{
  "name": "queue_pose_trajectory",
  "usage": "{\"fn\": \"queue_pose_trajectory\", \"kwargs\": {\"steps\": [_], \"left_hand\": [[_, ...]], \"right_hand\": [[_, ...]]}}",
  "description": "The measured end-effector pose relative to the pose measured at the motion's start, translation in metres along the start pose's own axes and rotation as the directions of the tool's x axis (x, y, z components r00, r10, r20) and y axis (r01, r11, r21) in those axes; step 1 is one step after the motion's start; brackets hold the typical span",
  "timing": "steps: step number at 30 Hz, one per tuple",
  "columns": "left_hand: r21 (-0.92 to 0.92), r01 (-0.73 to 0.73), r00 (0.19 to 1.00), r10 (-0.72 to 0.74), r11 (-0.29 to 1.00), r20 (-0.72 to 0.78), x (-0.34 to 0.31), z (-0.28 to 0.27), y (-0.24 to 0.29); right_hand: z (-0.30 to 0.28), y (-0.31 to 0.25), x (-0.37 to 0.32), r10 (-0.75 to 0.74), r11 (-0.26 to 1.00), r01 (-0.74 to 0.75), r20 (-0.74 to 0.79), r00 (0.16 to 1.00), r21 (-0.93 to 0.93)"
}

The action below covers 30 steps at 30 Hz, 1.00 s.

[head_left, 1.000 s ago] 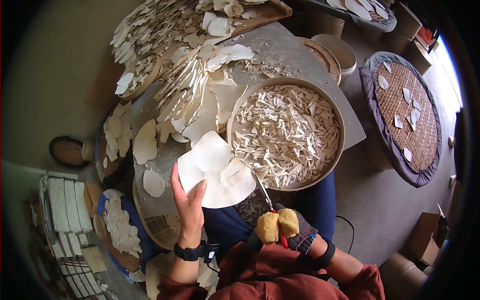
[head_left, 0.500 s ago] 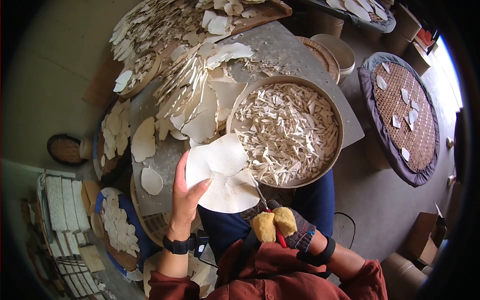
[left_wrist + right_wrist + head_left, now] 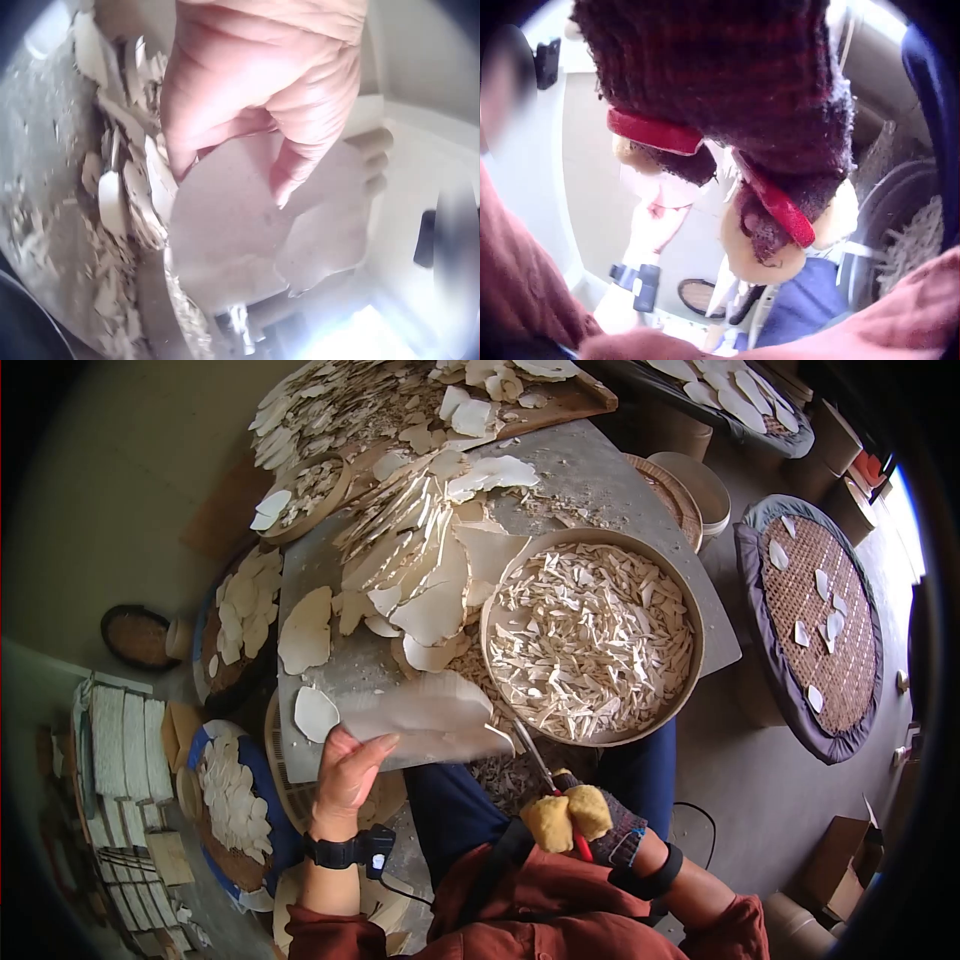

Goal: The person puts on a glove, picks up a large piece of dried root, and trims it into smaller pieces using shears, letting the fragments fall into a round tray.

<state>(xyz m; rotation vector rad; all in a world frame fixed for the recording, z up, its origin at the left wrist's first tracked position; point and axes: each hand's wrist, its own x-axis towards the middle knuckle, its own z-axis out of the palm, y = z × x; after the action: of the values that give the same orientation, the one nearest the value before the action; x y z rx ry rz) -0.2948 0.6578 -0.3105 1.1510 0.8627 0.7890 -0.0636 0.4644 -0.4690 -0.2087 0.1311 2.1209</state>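
Note:
A thin off-white sheet (image 3: pixel 420 718), blurred and seen nearly edge-on, is pinched at its left end by my left hand (image 3: pixel 350 768). In the left wrist view the thumb of the left hand (image 3: pixel 262 82) lies on the flat face of the sheet (image 3: pixel 225 217). My right hand (image 3: pixel 600 825), in a dark knitted glove with yellow pads, grips red-handled scissors (image 3: pixel 532 752), whose blades point up-left near the sheet's right end. In the right wrist view the gloved hand (image 3: pixel 720 90) has fingers through the red handles (image 3: pixel 780 206).
A round tray (image 3: pixel 692 690) of white strips stands right of the sheet. Stacked broken sheets (image 3: pixel 430 590) lie behind it on the grey table (image 3: pixel 570 465). A woven tray (image 3: pixel 820 590) stands at the right, and a blue-rimmed tray (image 3: pixel 285 830) at the lower left.
The left hand has moved left and down, tilting the sheet from face-up to nearly edge-on. The right hand and scissors have shifted slightly right. The whole view has also shifted.

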Motion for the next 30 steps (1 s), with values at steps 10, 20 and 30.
{"fn": "queue_pose_trajectory", "kwargs": {"steps": [10, 20, 30], "left_hand": [[0.491, -0.473, 0.844, 0.536, 0.731, 0.014, -0.015, -0.017, -0.013], [0.637, -0.537, 0.762, 0.642, 0.553, 0.085, -0.021, -0.026, -0.006], [0.192, 0.282, 0.900, -0.329, 0.940, 0.286, -0.040, -0.092, 0.029]], "right_hand": [[0.008, 0.027, 0.014, 0.111, 0.986, -0.099, 0.078, 0.991, -0.137], [0.092, -0.013, 0.007, -0.150, -0.053, 0.265, 0.270, 0.951, -0.963], [-0.075, -0.009, -0.014, -0.208, 0.970, 0.164, -0.272, 0.939, -0.177]]}}
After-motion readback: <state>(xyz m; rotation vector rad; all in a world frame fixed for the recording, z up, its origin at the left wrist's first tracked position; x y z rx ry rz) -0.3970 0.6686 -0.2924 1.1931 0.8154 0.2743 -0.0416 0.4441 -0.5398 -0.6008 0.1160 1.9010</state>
